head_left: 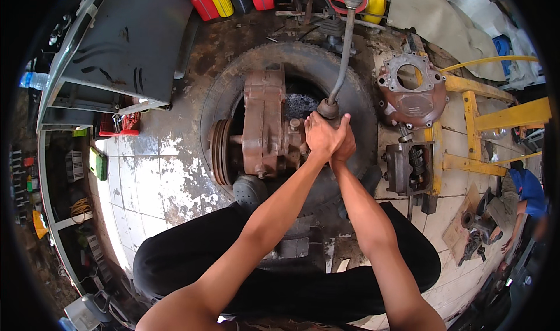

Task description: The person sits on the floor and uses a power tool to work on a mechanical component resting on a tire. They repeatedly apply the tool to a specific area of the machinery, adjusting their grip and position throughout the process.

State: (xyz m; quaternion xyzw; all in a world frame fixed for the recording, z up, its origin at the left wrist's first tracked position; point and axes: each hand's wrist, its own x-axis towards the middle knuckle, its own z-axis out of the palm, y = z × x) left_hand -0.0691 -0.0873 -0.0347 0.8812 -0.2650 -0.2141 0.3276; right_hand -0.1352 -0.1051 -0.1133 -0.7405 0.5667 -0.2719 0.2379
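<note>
A rust-brown gearbox, blocky and cast in metal, rested on one black rubber tyre, its sides lying inside the tyre's outer edge, with one grooved round pulley at its left. One bent metal lever rose from the gearbox's right side and reached out past the tyre's far edge. The left hand and right hand were pressed together at the lever's base; what the fingers closed on there was hidden. Bare tiled floor, patchy and worn, gave open room left of the tyre, while on the right a narrower strip separated it from two parts: one brown bell housing with a round opening and one boxy gear case, open-sided, beside a yellow metal frame.
</note>
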